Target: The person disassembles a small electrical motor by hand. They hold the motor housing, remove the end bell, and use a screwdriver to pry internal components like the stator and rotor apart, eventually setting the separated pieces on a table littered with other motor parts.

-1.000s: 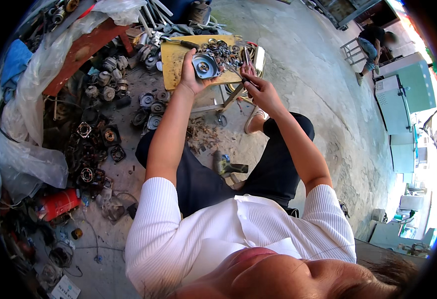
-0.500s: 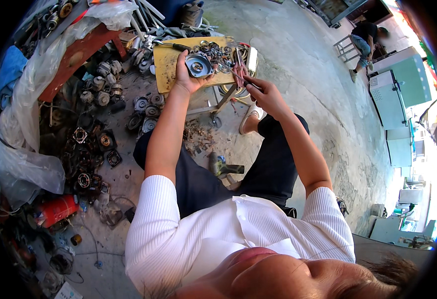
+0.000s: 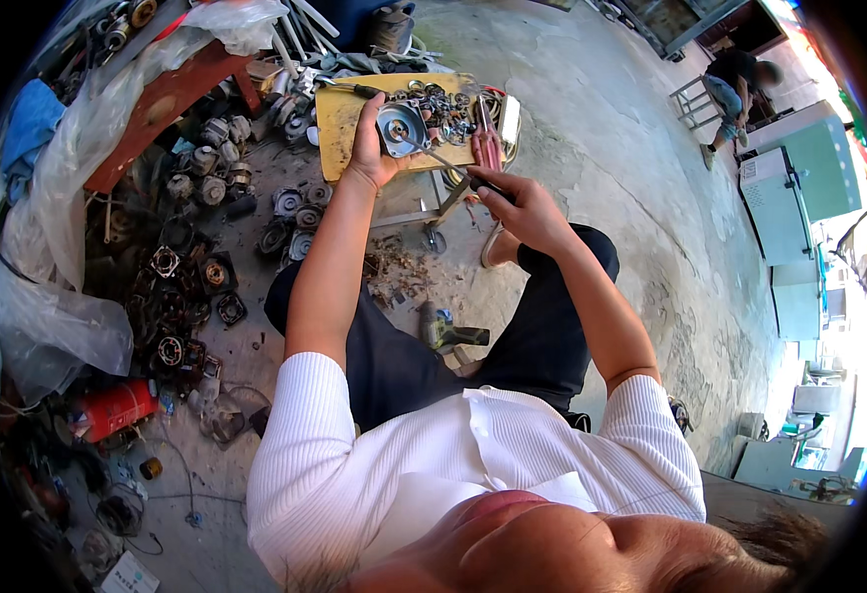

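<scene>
My left hand (image 3: 369, 150) is closed round the rim of a round grey metal motor end cover (image 3: 391, 141), its hollow side turned up, above the near edge of a yellow worktop (image 3: 337, 124). My right hand (image 3: 524, 206) grips a screwdriver (image 3: 445, 162) by its dark handle. The thin shaft points left to the cover's lower right edge; whether the tip touches inside cannot be made out. Just beyond the right hand, red-handled pliers (image 3: 488, 148) lie on the worktop. Several small metal rings and bearings (image 3: 443, 104) are heaped behind the cover.
Another dark-handled tool (image 3: 362, 91) lies at the worktop's far left. On the floor are a cordless drill (image 3: 443, 331) between my legs, motor parts (image 3: 211, 158) to the left, and a red cylinder (image 3: 117, 408). A person (image 3: 728, 87) sits far right near pale green cabinets (image 3: 772, 193).
My right hand has moved slightly left and nearer to me, bringing the screwdriver's shaft from over the pliers to the edge of the cover. My left hand still holds the cover.
</scene>
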Demonstrator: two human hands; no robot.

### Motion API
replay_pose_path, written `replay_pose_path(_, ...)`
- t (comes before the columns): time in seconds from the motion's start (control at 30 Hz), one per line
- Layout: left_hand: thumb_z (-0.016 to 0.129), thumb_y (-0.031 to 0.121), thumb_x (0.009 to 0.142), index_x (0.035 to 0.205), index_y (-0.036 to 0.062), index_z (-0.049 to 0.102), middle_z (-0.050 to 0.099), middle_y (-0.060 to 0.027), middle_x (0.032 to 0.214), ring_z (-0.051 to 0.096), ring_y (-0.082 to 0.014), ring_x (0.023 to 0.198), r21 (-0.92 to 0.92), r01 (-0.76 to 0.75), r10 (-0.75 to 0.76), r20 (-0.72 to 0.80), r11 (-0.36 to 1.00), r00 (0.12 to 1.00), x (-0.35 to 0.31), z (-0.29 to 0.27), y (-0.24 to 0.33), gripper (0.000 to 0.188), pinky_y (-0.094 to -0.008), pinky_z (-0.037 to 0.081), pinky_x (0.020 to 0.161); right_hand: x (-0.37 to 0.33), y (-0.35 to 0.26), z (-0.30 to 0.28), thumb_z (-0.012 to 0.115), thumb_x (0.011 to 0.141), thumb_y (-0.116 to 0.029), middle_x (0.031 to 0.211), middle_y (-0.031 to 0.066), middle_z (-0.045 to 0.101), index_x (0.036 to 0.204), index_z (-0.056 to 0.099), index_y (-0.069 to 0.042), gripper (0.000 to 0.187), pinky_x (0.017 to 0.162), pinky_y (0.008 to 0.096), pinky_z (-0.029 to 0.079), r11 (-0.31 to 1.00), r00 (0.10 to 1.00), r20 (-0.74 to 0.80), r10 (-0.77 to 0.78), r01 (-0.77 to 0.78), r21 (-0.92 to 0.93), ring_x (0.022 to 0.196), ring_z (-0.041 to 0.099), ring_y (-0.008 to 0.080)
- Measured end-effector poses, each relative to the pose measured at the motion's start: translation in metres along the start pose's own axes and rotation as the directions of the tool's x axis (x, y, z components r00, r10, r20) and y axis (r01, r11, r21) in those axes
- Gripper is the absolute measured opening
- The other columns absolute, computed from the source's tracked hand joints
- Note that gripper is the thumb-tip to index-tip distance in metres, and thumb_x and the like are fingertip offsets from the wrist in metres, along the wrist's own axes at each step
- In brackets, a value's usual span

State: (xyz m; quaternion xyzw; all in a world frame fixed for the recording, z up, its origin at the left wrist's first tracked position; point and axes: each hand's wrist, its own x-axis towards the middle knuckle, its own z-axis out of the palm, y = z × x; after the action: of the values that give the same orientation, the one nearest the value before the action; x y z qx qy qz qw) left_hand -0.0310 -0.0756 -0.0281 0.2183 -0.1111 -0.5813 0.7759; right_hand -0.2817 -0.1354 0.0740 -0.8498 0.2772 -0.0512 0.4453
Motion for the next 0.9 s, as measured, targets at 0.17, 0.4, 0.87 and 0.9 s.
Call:
replay_pose_path(0.17, 0.049, 0.053, 0.093, 0.118, 0.0011, 0.06, 0.066, -0.0187, 0.11, 0.063, -0.0367, 0.102, -0.006, -0.008, 0.008, 0.008, 1.0, 1.0, 0.002, 0.003, -0.003, 0.058, -0.0473, 0.051, 0.094, 0.009, 0.015, 0.003, 0.06, 0.097, -0.024, 0.074, -0.0001, 0.058, 0.132, 0.06, -0.01, 0.038, 0.063, 0.0276, 0.046, 0.999, 1.0, 0.004, 0.002, -0.003, 0.053, 0.067, 0.052, 0.0083)
replay_pose_path(0.4, 0.05, 0.057, 0.09, 0.116, 0.0014, 0.059, 0.066, -0.0173, 0.109, 0.061, -0.0389, 0.104, -0.053, -0.031, 0.026, -0.088, 0.998, 0.996, 0.008, -0.005, -0.005, 0.062, -0.0492, 0.05, 0.089, 0.012, 0.011, 0.01, 0.054, 0.101, -0.021, 0.073, -0.0047, 0.05, 0.137, 0.055, -0.012, 0.038, 0.049, 0.0204, 0.033, 0.937, 0.989, 0.109, 0.103, -0.134, 0.323, 0.058, 0.041, 0.0026)
replay_pose_path(0.87, 0.049, 0.065, 0.086, 0.118, 0.0046, 0.054, 0.061, -0.0151, 0.114, 0.058, -0.0405, 0.109, -0.126, -0.018, -0.013, -0.239, 0.992, 0.971, 0.029, -0.003, -0.006, 0.069, -0.0507, 0.046, 0.088, 0.039, 0.018, 0.025, 0.052, 0.102, -0.027, 0.075, -0.0055, 0.051, 0.14, 0.052, -0.019, 0.04, 0.045, 0.0189, 0.029, 0.819, 0.977, 0.051, 0.209, -0.203, 0.537, 0.054, 0.042, 0.0026)
replay_pose_path(0.9, 0.049, 0.065, 0.086, 0.118, 0.0049, 0.054, 0.061, -0.0147, 0.114, 0.058, -0.0402, 0.108, -0.1, -0.035, 0.008, -0.263, 0.994, 0.965, 0.033, -0.004, -0.007, 0.068, -0.0499, 0.047, 0.087, 0.04, 0.018, 0.025, 0.053, 0.102, -0.027, 0.074, -0.0055, 0.051, 0.141, 0.052, -0.019, 0.04, 0.045, 0.019, 0.029, 0.815, 0.976, 0.032, 0.213, -0.196, 0.545, 0.054, 0.042, 0.0027)
